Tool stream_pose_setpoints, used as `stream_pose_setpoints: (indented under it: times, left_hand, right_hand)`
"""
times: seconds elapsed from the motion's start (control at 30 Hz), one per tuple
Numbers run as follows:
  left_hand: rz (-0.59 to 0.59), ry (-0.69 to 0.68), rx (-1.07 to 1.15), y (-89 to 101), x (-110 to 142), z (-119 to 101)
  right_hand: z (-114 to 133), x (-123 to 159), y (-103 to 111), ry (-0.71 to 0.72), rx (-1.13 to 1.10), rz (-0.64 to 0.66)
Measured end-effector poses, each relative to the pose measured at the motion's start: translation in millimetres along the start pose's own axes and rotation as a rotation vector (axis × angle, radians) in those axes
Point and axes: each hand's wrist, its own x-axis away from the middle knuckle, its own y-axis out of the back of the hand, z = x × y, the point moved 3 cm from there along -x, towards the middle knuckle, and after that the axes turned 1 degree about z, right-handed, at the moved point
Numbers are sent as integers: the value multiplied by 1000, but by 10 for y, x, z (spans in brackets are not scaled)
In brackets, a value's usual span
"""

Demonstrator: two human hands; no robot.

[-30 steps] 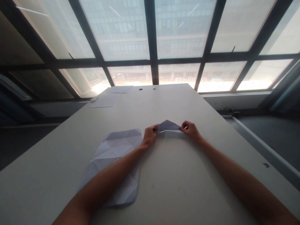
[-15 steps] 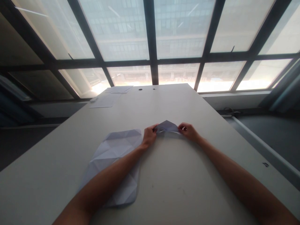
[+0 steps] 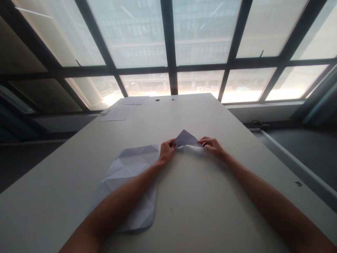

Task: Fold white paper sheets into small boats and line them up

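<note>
Left grip and right grip both pinching the folded paper — pull unevenly and it could tear or crease crooked, probably just beside either grip.

The folded paper is sitting between the left hand and the right hand. A creased sheet is lying left of them on the table, partly beneath the left forearm. Loose sheets are resting toward the table's far left corner; windows are standing behind.
</note>
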Motion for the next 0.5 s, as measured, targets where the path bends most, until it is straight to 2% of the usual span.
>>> stream_pose_setpoints:
  times: [0.17, 0.37, 0.5]
  left_hand:
    - [2, 37, 86, 5, -19, 6]
    - [28, 27, 139, -13, -4, -20]
    - [72, -11, 166, -38, -4, -8]
  right_hand:
    - [7, -10, -5, -32, -104, -29]
    - [-148, -67, -62, -74, -66, -294]
    - [-188, -67, -27, -127, -175, -429]
